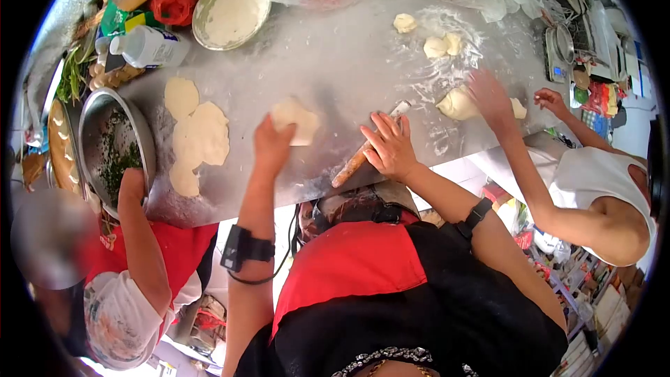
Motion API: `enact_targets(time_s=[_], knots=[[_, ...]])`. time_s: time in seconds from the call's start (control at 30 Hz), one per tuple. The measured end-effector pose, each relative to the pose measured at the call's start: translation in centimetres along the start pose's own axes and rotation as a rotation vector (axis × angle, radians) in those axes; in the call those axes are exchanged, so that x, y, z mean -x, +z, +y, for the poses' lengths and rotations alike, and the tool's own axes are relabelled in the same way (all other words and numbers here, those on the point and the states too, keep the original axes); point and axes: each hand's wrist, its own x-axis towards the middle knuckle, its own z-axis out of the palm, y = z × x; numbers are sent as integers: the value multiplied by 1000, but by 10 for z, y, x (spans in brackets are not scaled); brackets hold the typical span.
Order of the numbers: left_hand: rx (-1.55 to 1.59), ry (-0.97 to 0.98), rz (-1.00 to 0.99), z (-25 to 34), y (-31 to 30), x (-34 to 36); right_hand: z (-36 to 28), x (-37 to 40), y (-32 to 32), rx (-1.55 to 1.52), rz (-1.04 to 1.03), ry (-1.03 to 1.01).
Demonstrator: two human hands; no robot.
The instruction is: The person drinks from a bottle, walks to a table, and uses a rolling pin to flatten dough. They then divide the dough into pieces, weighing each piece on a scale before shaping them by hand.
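Left hand (273, 141) pinching a dough round (300, 120), right hand (391, 145) spread open, palm down over rolling pin (351, 166)

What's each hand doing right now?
Left hand: closed on a flat dough round.
Right hand: open, fingers spread over the rolling pin.

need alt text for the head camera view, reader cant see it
The left hand holds a flat dough round over a floured grey table while the right hand lies on a rolling pin. At left, a co-worker's hand reaches into a bowl of chopped greens beside flattened dough; at right, another's hand is at a dough lump.
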Motion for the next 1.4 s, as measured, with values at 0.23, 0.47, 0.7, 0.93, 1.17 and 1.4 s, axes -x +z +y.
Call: enact_targets(time_s=[0.23,0.47,0.7,0.93,1.17,1.4], knots=[[-741,504,312,7,6,10,83,-91,-25,-28,318,233],[-556,366,-214,29,91,53,110,-159,-9,-175,191,316],[-518,314,-132,19,83,29,-12,-64,-21,-202,-9,45],[-588,475,-27,46,103,9,32,-12,-11,-130,107,-29],[-659,569,-208,50,118,-24,96,-60,-36,-117,355,57],[-830,419,423,-1,44,-10,181,-241,-53,-155,270,446]])
